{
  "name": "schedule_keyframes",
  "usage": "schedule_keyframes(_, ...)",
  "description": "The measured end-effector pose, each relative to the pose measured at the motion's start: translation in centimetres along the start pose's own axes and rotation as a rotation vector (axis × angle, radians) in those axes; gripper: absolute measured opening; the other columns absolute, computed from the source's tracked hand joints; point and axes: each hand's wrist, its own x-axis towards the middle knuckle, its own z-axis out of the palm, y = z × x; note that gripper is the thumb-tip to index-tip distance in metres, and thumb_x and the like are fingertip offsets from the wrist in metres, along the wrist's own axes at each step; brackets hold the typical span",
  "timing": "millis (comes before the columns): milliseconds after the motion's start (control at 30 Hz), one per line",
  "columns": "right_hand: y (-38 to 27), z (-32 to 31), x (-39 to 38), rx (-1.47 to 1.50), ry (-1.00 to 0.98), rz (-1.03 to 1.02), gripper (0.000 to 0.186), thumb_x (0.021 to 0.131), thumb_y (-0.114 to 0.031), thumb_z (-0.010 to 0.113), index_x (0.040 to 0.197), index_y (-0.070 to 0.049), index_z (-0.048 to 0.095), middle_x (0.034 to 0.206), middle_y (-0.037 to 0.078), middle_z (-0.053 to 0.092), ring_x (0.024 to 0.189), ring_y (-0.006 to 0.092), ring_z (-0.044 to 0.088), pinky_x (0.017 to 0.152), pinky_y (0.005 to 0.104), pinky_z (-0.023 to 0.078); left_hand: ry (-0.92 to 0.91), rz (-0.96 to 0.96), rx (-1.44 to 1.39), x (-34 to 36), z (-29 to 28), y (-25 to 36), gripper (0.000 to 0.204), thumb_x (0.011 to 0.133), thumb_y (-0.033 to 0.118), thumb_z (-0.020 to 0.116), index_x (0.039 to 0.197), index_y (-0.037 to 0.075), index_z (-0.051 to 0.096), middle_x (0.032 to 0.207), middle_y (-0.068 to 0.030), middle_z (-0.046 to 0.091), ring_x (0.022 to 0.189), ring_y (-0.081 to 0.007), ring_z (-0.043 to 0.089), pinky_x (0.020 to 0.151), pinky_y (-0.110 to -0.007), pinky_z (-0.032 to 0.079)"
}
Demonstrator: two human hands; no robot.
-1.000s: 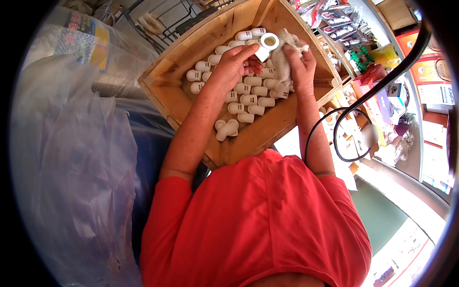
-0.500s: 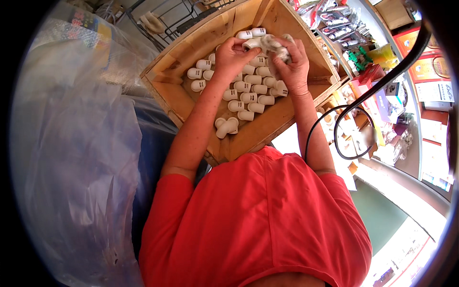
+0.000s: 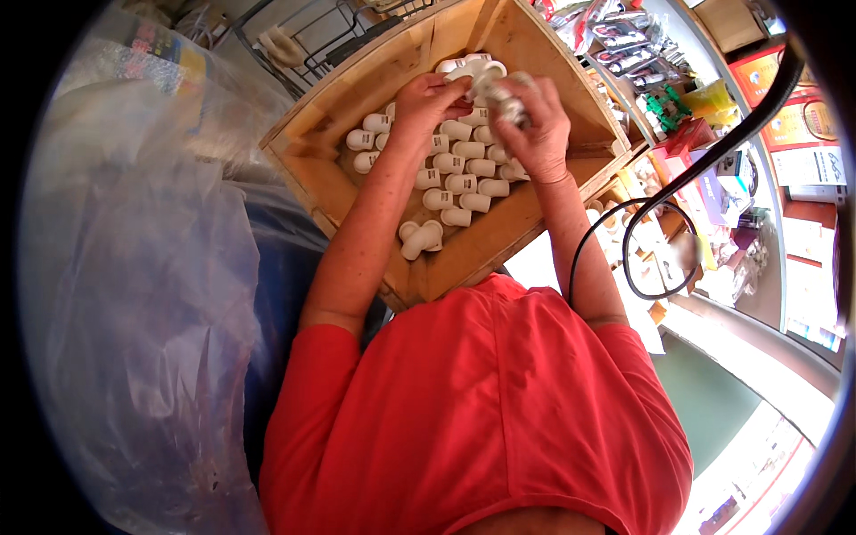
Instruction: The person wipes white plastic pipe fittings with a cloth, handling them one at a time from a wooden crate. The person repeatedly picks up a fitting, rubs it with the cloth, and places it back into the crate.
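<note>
- Head view, looking down: my left hand (image 3: 426, 102) is closed on a white pipe elbow (image 3: 468, 75), thumb and fingers pinching its near side.
- The elbow sits up at the far end of the wooden box (image 3: 481, 250), raised in front of the loose ones behind it.
- My right hand (image 3: 539, 129) is closed on a bunched pale cloth (image 3: 510, 109), fingers curled over it; cloth and fingertips blur, so its exact contact with the elbow I cannot tell.
- Both hands are close together over the box, forearms reaching up from my red shirt (image 3: 481, 401).
- Below them, loose elbows (image 3: 446, 163) lie in slanting rows on the box floor, most side by side.
- Near corner: a small cluster of fittings (image 3: 421, 239), set apart from the rows.
- To my left, cloudy plastic sheeting (image 3: 143, 294); beyond the box, a dark wire rack (image 3: 330, 45).
- To my right, a black cable (image 3: 731, 143) loops in front of packed shelves.
</note>
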Motion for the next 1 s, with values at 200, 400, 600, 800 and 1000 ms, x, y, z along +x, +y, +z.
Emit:
schedule_keyframes(200, -0.6, -1.1, 0.7, 0.196, -0.019, -0.089, 0.039, 0.060, -0.008, 0.067, 0.098, -0.014, 0.063, 0.093, 0.010, 0.058, 0.082, 0.0229, 0.059, 0.070, 0.0303, 0.049, 0.033, 0.265, 0.162, 0.7, -0.3, -0.8, 0.036, 0.068, -0.001, 0.071, 0.099, -0.002, 0.053, 0.080, -0.0065, 0.058, 0.068, -0.0105, 0.058, 0.062, -0.022, 0.053)
schedule_keyframes(400, -0.8, -3.5, 4.3, -0.240, -0.317, -0.416, 0.039, 0.064, -0.002, 0.064, 0.101, -0.014, 0.062, 0.091, 0.007, 0.058, 0.078, 0.0228, 0.059, 0.069, 0.0262, 0.048, -0.194, 0.437, 0.399, -0.9, 1.1, -0.4, 0.040, 0.065, -0.005, 0.070, 0.101, 0.002, 0.054, 0.091, -0.0040, 0.058, 0.081, -0.0101, 0.058, 0.073, -0.024, 0.052)
schedule_keyframes(600, 3.3, -3.4, 3.6, 0.559, -0.333, 0.372, 0.034, 0.078, -0.002, 0.060, 0.112, -0.007, 0.055, 0.096, 0.004, 0.060, 0.085, 0.0117, 0.058, 0.075, 0.0221, 0.047, -0.449, 0.279, 0.263, -1.0, 0.4, 0.7, 0.039, 0.068, -0.002, 0.070, 0.103, 0.002, 0.054, 0.104, -0.0062, 0.056, 0.092, -0.0132, 0.055, 0.080, -0.028, 0.050)
schedule_keyframes(800, 3.1, -1.7, 0.5, 0.917, -0.094, 0.727, 0.031, 0.082, -0.011, 0.061, 0.111, -0.004, 0.053, 0.093, 0.005, 0.062, 0.081, 0.0107, 0.058, 0.069, 0.0222, 0.049, -0.449, 0.132, -0.277, -0.5, 0.9, 0.1, 0.035, 0.079, 0.005, 0.061, 0.111, 0.000, 0.048, 0.108, -0.0105, 0.055, 0.098, -0.0204, 0.055, 0.085, -0.037, 0.049)
schedule_keyframes(1000, -0.7, -0.3, -2.0, 0.804, -0.083, 0.699, 0.030, 0.081, -0.011, 0.062, 0.106, 0.001, 0.052, 0.098, 0.007, 0.059, 0.086, 0.0122, 0.056, 0.074, 0.0249, 0.048, -0.188, 0.046, -0.264, 0.0, 0.3, -0.6, 0.033, 0.080, 0.007, 0.060, 0.111, -0.001, 0.049, 0.102, -0.0095, 0.057, 0.091, -0.0188, 0.057, 0.079, -0.034, 0.049)
